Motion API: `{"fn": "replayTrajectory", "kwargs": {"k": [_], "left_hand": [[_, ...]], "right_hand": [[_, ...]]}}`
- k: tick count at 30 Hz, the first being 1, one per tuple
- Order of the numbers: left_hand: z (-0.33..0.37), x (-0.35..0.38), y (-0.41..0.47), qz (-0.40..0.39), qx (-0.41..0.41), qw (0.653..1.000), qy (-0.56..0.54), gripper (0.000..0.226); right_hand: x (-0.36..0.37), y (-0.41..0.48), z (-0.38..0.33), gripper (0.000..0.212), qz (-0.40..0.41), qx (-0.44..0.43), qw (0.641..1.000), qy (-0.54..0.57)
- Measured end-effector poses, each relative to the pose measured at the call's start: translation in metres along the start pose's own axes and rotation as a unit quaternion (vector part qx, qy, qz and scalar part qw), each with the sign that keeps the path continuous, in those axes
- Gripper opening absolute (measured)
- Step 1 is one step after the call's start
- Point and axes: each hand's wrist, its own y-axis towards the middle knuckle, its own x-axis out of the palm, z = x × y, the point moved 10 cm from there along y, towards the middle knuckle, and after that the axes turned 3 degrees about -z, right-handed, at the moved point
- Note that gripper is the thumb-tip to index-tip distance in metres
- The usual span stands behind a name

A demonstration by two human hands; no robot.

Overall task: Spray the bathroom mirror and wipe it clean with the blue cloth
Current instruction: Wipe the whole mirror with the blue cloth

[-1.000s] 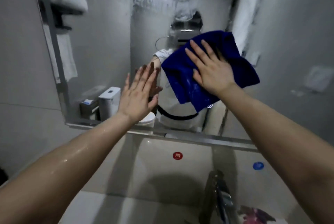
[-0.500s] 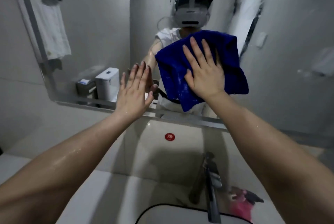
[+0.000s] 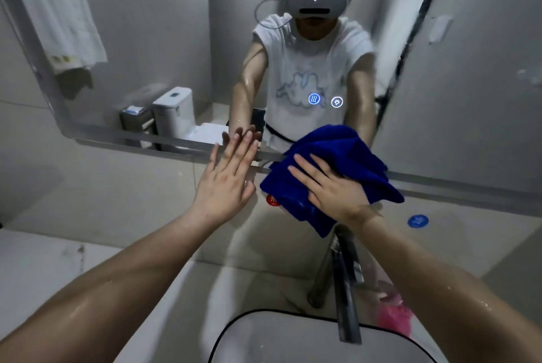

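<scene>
Cloth, blue, bunched at mirror's bottom edge; my right hand presses it flat-palmed, fingers spread. My left hand, released and empty, rests fingertips on that edge.

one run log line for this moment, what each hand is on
phase: wiping | right hand: flat on blue cloth at mirror bottom edge | left hand: open, empty, fingertips at mirror edge | faucet: untouched
</scene>
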Motion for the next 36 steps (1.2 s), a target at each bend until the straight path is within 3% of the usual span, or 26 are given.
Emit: {"fn": "replayTrajectory", "kwargs": {"k": [2,5,13,20,28,36], "left_hand": [[0.000,-0.005,0.003,0.009,0.007,1.000,0.011,0.079],[-0.008,-0.031,0.018,0.042,-0.022,0.999,-0.003,0.075],[0.007,-0.114,0.065,0.113,-0.005,0.994,0.002,0.068],[0.032,-0.194,0.116,0.204,-0.019,0.979,0.007,0.056],[0.079,-0.157,0.121,0.145,-0.028,0.989,-0.018,0.059],[0.101,-0.090,0.083,0.071,-0.009,0.997,0.010,0.065]], "right_hand": [[0.004,-0.002,-0.001,0.062,-0.012,-0.055,0.998,-0.006],[-0.007,0.002,0.012,0.069,-0.021,-0.064,0.998,-0.005],[-0.104,0.044,0.140,0.057,0.066,0.064,0.996,-0.022],[-0.178,0.064,0.243,0.057,0.116,0.086,0.989,-0.036],[-0.156,0.040,0.241,0.060,0.095,0.208,0.973,0.036],[-0.077,-0.018,0.179,0.068,0.048,0.182,0.981,0.042]]}}
